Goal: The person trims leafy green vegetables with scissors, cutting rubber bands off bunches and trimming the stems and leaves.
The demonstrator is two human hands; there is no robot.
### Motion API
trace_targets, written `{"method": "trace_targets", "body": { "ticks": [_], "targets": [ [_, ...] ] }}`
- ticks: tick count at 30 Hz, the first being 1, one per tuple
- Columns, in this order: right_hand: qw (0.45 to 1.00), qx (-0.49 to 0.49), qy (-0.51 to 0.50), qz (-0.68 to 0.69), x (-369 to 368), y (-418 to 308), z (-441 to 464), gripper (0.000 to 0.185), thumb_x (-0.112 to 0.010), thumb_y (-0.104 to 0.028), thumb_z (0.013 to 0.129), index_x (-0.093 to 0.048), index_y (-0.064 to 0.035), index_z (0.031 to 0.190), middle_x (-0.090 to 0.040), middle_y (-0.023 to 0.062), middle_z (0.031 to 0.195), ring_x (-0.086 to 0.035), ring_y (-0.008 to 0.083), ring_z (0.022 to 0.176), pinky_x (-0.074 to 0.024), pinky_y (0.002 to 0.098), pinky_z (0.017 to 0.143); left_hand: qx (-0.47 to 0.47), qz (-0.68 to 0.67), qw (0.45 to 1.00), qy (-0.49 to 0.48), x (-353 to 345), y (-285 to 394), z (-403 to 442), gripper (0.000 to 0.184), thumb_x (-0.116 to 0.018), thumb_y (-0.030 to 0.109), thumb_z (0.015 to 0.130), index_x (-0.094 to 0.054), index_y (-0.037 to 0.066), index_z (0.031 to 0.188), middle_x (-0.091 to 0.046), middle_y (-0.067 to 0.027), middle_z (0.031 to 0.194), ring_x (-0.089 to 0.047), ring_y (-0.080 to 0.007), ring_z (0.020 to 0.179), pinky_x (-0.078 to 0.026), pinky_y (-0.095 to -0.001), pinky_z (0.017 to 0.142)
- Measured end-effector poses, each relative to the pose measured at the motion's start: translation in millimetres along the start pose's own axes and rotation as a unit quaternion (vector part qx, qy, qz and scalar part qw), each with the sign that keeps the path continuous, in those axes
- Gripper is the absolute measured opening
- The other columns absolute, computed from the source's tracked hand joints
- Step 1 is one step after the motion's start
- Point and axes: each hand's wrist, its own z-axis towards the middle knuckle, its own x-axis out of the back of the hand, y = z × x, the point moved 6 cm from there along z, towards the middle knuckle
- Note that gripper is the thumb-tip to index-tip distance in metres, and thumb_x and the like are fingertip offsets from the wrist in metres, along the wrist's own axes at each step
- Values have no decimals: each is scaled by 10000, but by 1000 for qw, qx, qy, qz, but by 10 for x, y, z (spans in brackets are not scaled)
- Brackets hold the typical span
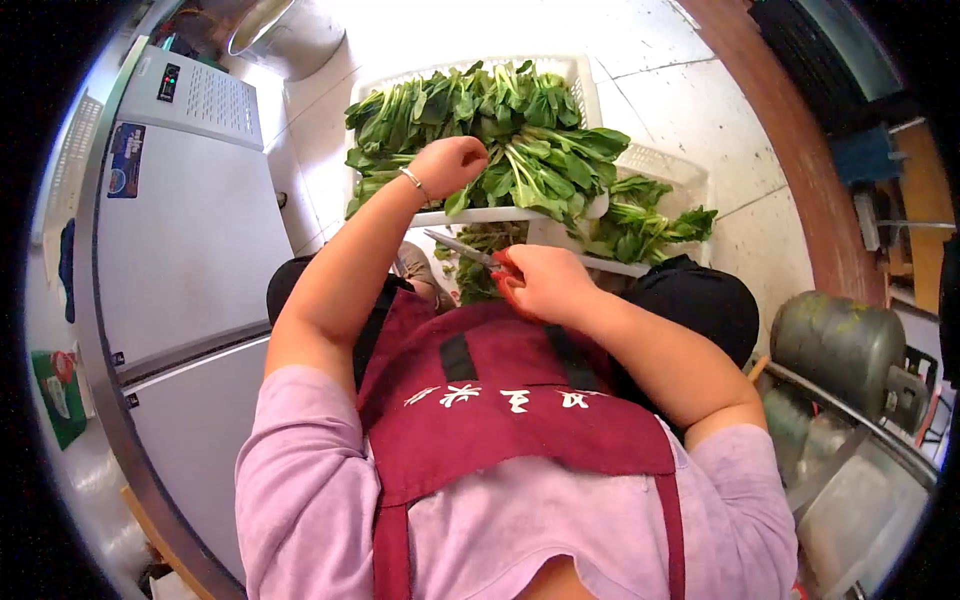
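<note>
My right hand (550, 283) is closed around the red handles of a pair of scissors (462, 247), whose blades point left, over the near side of the crate. Above a heap of leafy greens (450, 105), my left hand (447, 168) has its fingers curled in. Whether anything is between those fingers is hidden. The greens fill a white plastic crate (585, 85), and a loose bunch (550, 170) with pale stems lies on top at the right, just beside my left hand. Below the scissors, more leaves (485, 245) lie low between my legs.
A second white basket (690, 180) with greens stands at the right. The white refrigerator (190, 260) is close on my left. A large metal pot (290, 40) stands on the tiled floor (640, 40) at the back. A metal rack (840, 400) holding containers is on the right.
</note>
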Motion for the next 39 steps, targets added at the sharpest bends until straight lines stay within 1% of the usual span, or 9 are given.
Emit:
{"method": "trace_targets", "body": {
  "ticks": [2, 6, 8, 12, 18, 22, 26, 34, 39],
  "targets": [
    [992, 78, 99, 31, 80, -45, -41, 171, -560, -197, 811, -574, -34, 863, -598, 168, 733, -582, 353, 689, -451, 415, 615, -3, -53, 997, -52, -162, 109, -12, 191, -581, 185, 826, -621, 24, 920, -637, -110, 814, -607, -184, 726, -487, -304, 690],
    [967, -49, -4, 249, 76, 111, -25, 156, -539, -132, 839, -589, -20, 934, -564, 28, 660, -506, 101, 571, -412, 264, 540, 60, -205, 943, -255, -350, 362, -431, 208, -550, 143, 858, -616, 55, 1036, -631, -11, 865, -549, -87, 753, -463, -249, 666],
    [956, -55, -14, 287, 92, 157, -32, 178, -580, -122, 819, -591, -18, 963, -560, 5, 687, -500, 70, 606, -411, 239, 555, 19, -245, 914, -322, -585, 274, -621, 259, -585, 161, 821, -605, 58, 1057, -623, -14, 866, -545, -84, 745, -468, -261, 676],
    [946, -46, -6, 320, 116, 130, -9, 203, -615, -122, 802, -596, -19, 975, -565, 6, 716, -505, 68, 637, -421, 233, 580, -26, -266, 922, -282, -585, 375, -775, 245, -584, 176, 836, -602, 35, 1035, -629, -33, 896, -559, -98, 820, -463, -253, 740],
    [963, 5, 101, 249, 208, 20, -76, 191, -629, -146, 809, -603, -14, 944, -589, 37, 746, -530, 87, 660, -443, 245, 609, 107, -137, 984, 35, -201, -64, -177, 269, -564, 240, 857, -608, 21, 1006, -633, -55, 817, -582, -118, 699, -476, -240, 605],
    [968, 13, 92, 234, 178, 28, -59, 200, -636, -161, 810, -597, -7, 931, -600, 52, 747, -545, 100, 660, -450, 260, 607, 220, -309, 925, 34, -532, -313, 227, 280, -547, 220, 846, -624, -39, 922, -640, -98, 746, -595, -176, 561, -501, -307, 529],
    [973, 12, 96, 211, 229, 34, -68, 195, -636, -166, 809, -595, -8, 916, -604, 67, 732, -554, 108, 645, -456, 269, 604, 334, -225, 915, -29, -870, -433, 475, 378, -581, 301, 851, -603, -75, 831, -621, -122, 657, -603, -202, 521, -491, -330, 474],
    [975, 49, 116, 183, 334, 11, -81, 198, -638, -162, 799, -591, -4, 909, -615, 106, 750, -580, 155, 652, -472, 291, 624, 369, -418, 829, 38, -1121, -522, 558, 318, -556, 253, 843, -542, -12, 667, -566, -79, 584, -516, -162, 434, -356, -309, 373],
    [977, 70, 107, 169, 356, -44, -101, 206, -638, -158, 789, -587, -1, 912, -619, 117, 779, -596, 192, 674, -477, 303, 629, 365, -404, 837, 48, -1114, -582, 580, 400, -622, 379, 772, -590, -10, 679, -578, -94, 592, -522, -187, 441, -402, -315, 427]
  ]
}}
